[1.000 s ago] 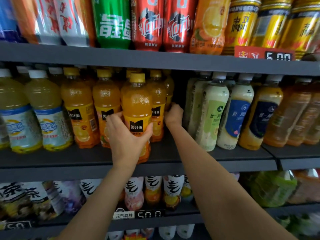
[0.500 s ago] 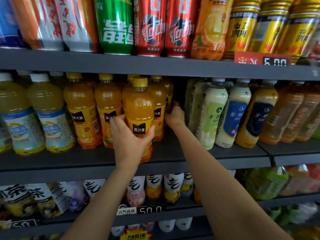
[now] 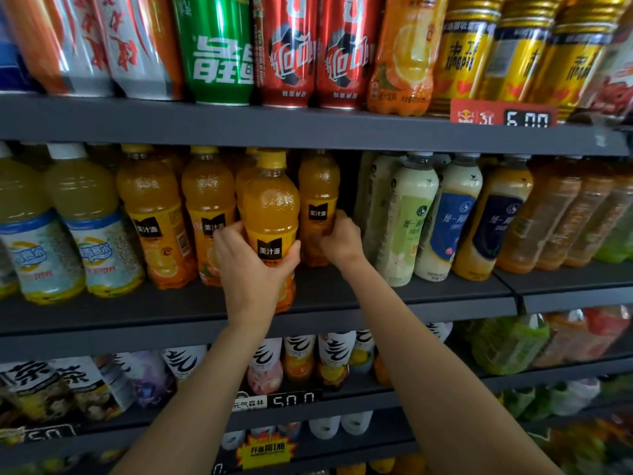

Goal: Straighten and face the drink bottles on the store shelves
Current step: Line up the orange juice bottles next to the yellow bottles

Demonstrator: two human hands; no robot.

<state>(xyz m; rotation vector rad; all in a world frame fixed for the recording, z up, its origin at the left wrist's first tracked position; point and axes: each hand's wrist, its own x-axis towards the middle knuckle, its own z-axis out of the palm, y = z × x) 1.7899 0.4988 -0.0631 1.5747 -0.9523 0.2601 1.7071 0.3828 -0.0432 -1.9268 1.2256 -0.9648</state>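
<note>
Spanning the frame, the dark middle shelf (image 3: 394, 296) carried rows of drinks. The front orange juice bottle (image 3: 272, 214) stood upright near the shelf's front edge, label facing out, left hand (image 3: 253, 269) curled around its lower half. Just behind-right, the second orange juice bottle (image 3: 318, 197) was gripped low by the right hand (image 3: 340, 241), fingers wrapped on it.

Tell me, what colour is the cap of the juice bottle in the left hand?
Yellow: the cap shows best in the head view.
</note>
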